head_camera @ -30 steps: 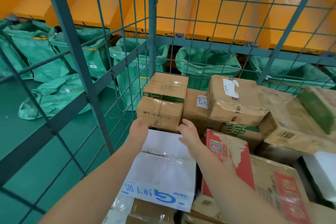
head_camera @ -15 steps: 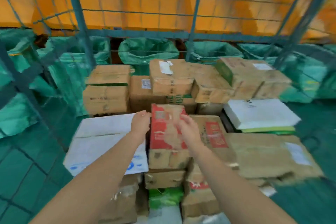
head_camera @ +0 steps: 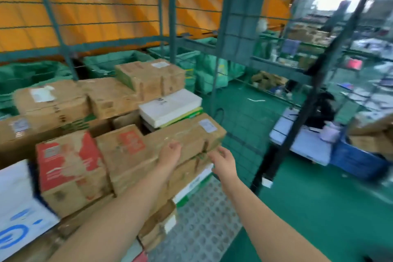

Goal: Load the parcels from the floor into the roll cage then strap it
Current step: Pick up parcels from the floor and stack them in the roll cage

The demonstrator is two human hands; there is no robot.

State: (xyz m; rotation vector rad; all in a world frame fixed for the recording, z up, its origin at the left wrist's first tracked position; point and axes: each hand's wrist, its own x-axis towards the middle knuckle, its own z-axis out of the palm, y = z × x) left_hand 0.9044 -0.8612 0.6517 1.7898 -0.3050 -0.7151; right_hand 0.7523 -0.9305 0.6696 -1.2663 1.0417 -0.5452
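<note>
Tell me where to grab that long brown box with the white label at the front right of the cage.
Probably by its near long edge and its free right end, coming from the near side. The long brown box lies flat on top; the brown box with the red patch butts its left end and the white flat parcel sits close behind, so fingers likely fit only there.

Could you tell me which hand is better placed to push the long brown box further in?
Probably left: the left hand is over the long brown box; the right hand hangs beside its end.
</note>
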